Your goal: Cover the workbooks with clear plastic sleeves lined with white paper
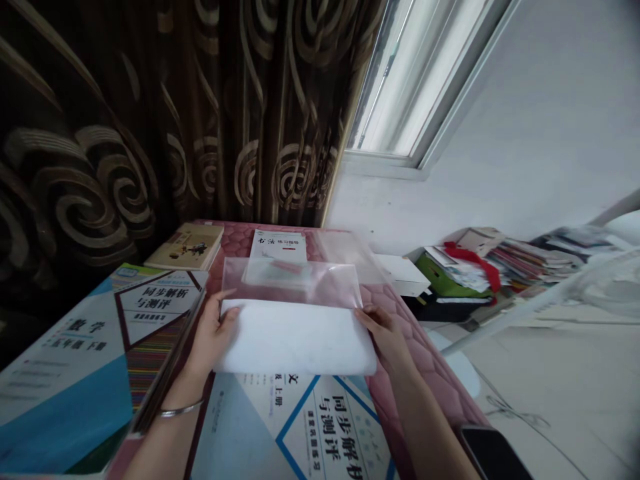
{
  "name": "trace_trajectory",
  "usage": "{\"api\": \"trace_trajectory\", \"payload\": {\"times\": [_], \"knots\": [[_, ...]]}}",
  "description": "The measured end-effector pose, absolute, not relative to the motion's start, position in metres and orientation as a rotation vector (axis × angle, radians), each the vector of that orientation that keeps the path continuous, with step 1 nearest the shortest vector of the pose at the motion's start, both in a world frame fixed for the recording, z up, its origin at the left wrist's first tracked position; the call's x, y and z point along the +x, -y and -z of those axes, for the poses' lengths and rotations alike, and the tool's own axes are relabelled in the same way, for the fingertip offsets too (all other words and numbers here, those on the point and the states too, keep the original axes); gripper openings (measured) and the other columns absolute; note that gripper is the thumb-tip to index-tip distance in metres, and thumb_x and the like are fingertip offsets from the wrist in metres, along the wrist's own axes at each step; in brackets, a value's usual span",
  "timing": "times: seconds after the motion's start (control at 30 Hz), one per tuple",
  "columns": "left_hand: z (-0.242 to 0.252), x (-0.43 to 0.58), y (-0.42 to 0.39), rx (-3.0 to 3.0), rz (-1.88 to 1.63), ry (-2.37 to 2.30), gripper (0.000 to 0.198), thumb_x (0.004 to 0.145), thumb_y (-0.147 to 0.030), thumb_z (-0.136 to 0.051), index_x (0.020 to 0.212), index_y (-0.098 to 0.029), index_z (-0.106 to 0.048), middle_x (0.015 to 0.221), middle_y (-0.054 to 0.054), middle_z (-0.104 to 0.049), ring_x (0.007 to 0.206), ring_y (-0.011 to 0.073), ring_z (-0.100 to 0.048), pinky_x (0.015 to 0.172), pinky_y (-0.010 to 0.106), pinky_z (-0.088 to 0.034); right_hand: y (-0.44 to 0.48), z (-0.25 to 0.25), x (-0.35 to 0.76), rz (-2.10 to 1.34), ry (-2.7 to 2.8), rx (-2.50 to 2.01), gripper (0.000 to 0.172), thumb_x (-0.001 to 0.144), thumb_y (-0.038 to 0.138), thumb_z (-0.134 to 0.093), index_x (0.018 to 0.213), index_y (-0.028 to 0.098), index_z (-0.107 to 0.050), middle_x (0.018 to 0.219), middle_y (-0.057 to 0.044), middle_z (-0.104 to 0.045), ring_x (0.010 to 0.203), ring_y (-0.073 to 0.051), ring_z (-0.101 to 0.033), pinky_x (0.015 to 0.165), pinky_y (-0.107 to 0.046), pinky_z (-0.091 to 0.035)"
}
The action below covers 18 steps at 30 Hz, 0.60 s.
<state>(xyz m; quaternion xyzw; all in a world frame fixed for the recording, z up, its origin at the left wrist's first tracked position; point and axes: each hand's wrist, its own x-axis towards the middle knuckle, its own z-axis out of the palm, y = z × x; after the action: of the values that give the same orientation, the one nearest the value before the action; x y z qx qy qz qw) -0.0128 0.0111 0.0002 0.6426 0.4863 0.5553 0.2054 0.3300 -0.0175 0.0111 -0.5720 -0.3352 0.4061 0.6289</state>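
1. Pink quilted cloth (431, 370): spreads below and around the white sheet (297, 337).
2. Blue-and-white workbook (70, 360): left of the sheet.
3. Second workbook (245, 433): shows at the sheet's near side.
4. Sheet: apparently lined up with the clear film (330, 283), whose strip past the far edge remains unfilled; whether it sits inside, I cannot tell.
5. Left hand (213, 333): pinches the sheet's left edge; right hand (387, 333) grips its far right corner.

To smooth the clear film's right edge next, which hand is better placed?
Likely the right hand: it grips the white sheet near the lower right corner of the clear film; the left hand holds the opposite side.
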Motion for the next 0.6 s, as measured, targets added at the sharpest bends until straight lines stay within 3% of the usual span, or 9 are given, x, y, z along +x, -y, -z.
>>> {"api": "trace_trajectory", "payload": {"times": [0.13,0.3,0.6], "knots": [[0.001,-0.014,-0.012,1.796,-1.545,-1.367,0.032,0.087,-0.034,-0.054,0.116,-0.02,-0.055,0.113,0.007,-0.063,0.109,0.021,-0.058,0.098,0.036,-0.043,0.02,-0.019,0.34,-0.767,0.993,-1.521,0.039,0.051,0.048,-0.082,0.054,0.021,-0.055,0.05,0.005,-0.049,0.053,-0.011,-0.042,0.049,-0.026,-0.031],[0.002,-0.014,-0.013,1.797,-1.54,-1.374,0.032,0.087,-0.033,-0.054,0.116,-0.02,-0.054,0.113,0.008,-0.063,0.109,0.0208,-0.058,0.098,0.036,-0.043,0.025,-0.025,0.342,-0.868,1.053,-1.551,0.03,0.055,0.047,-0.081,0.061,0.02,-0.069,0.056,0.0,-0.062,0.054,-0.015,-0.049,0.048,-0.027,-0.035],[-0.001,-0.014,-0.012,1.797,-1.558,-1.329,0.031,0.087,-0.033,-0.054,0.115,-0.021,-0.055,0.112,0.007,-0.063,0.11,0.0203,-0.058,0.099,0.035,-0.041,0.02,-0.019,0.332,-0.983,0.679,-1.17,0.033,0.04,0.033,-0.091,0.063,0.02,-0.072,0.064,0.0,-0.069,0.058,-0.014,-0.059,0.053,-0.026,-0.047]]}}
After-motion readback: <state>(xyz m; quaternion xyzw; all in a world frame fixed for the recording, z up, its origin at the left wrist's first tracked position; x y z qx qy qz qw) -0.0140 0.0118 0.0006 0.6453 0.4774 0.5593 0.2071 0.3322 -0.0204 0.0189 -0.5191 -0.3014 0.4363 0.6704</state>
